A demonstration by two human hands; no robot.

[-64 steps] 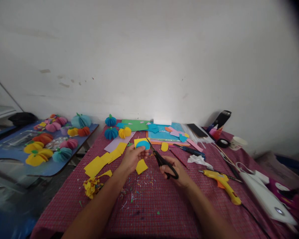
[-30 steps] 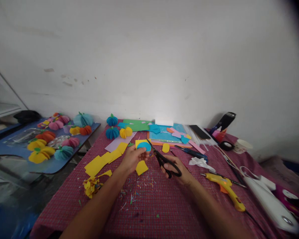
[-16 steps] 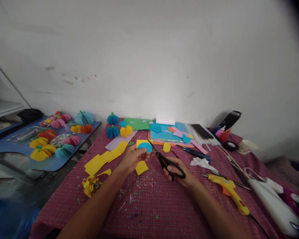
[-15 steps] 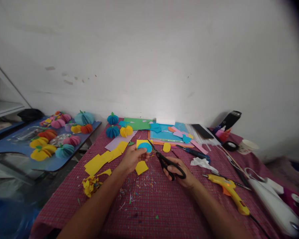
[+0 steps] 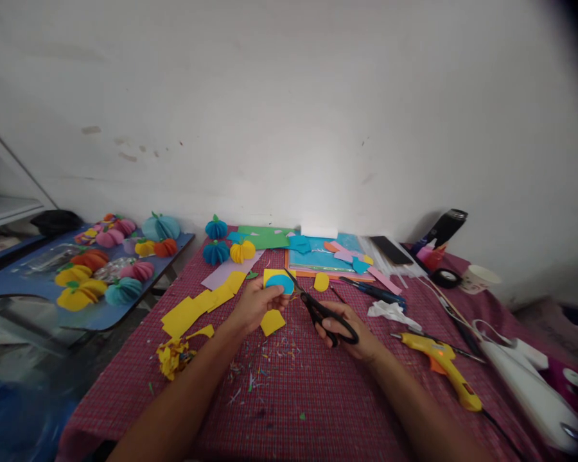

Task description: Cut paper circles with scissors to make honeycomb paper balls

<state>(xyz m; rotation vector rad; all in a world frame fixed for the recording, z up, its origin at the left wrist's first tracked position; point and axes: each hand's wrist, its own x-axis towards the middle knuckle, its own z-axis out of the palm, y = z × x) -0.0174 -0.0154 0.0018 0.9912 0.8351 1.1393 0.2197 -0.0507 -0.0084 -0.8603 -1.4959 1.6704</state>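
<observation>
Between its thumb and fingers, my left hand (image 5: 260, 303) pinches a blue paper oval (image 5: 280, 283) laid over a yellow paper piece (image 5: 272, 273). My right hand (image 5: 347, 332) has its fingers through the handles of black scissors (image 5: 318, 309). The blades point up and left, at the right edge of the held paper; whether they touch it I cannot tell. Just below my left hand lies a yellow paper square (image 5: 272, 323). A rounded yellow piece (image 5: 321, 282) rests to the right of the blades. Several yellow sheets (image 5: 197, 307) fan out left of my left hand.
A yellow glue gun (image 5: 438, 366) with a cord lies to the right, near a crumpled tissue (image 5: 391, 312) and a paper cup (image 5: 479, 280). Paper pumpkins (image 5: 216, 252) stand at the back left, others on a blue side table (image 5: 139, 298). Yellow scraps (image 5: 173, 359) sit front left.
The view has shifted very slightly. Both hands keep nearly the same pose, with the paper and scissors still held.
</observation>
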